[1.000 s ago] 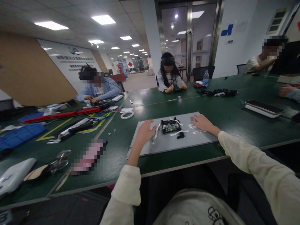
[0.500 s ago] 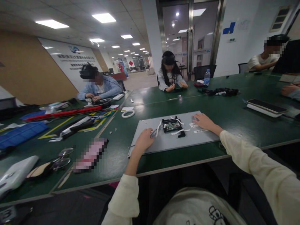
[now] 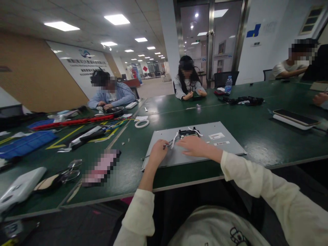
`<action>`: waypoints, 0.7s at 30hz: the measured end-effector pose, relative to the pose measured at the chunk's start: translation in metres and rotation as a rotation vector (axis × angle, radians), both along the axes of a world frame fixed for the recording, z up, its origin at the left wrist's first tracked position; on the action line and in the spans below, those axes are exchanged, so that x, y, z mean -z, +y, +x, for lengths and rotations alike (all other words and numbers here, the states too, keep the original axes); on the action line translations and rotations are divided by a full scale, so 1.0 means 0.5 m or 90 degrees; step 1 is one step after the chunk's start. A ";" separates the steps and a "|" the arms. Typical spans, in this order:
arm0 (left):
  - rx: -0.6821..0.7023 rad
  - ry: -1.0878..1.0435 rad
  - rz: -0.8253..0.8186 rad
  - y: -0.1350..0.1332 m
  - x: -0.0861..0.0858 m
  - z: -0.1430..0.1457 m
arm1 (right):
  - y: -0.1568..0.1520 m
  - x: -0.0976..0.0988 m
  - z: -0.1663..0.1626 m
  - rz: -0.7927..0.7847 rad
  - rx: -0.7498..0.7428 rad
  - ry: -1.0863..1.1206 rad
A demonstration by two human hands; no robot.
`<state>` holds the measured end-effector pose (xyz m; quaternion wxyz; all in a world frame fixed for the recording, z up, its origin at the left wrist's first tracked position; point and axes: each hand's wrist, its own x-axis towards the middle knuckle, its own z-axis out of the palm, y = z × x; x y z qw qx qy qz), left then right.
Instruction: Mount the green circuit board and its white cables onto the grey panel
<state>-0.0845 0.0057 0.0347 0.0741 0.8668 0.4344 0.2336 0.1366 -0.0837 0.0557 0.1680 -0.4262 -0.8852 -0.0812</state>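
A grey metal panel (image 3: 230,146) lies flat on the green table (image 3: 256,130) in front of me. A small black circuit board (image 3: 189,132) with white ribbon cables (image 3: 175,138) sits at its middle. My left hand (image 3: 156,152) rests at the panel's near left edge, pinched closed round a thin tool (image 3: 145,158) whose tip points toward the board. My right hand (image 3: 195,147) lies flat with fingers stretched out over the panel just in front of the board, covering its near part, and holds nothing.
A phone on a white box (image 3: 294,118) lies to the right. A water bottle (image 3: 228,85) and black cables (image 3: 243,100) are further back. A white tape ring (image 3: 141,123), red bar (image 3: 74,122), blue tray (image 3: 25,143) and lenses (image 3: 68,171) lie left. Other people sit across the table.
My right hand has swung left from the panel's far right part to the middle, over the board. My left hand drew back to the near left edge and closed on the thin tool.
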 end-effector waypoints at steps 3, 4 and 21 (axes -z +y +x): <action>0.004 0.007 0.011 -0.001 0.004 -0.002 | 0.036 0.010 -0.080 0.025 0.001 -0.073; 0.003 0.013 0.016 -0.001 0.006 -0.002 | 0.048 0.014 -0.094 0.034 0.009 -0.087; -0.013 0.001 -0.002 -0.013 0.016 0.006 | 0.135 0.042 -0.026 -0.040 0.216 0.259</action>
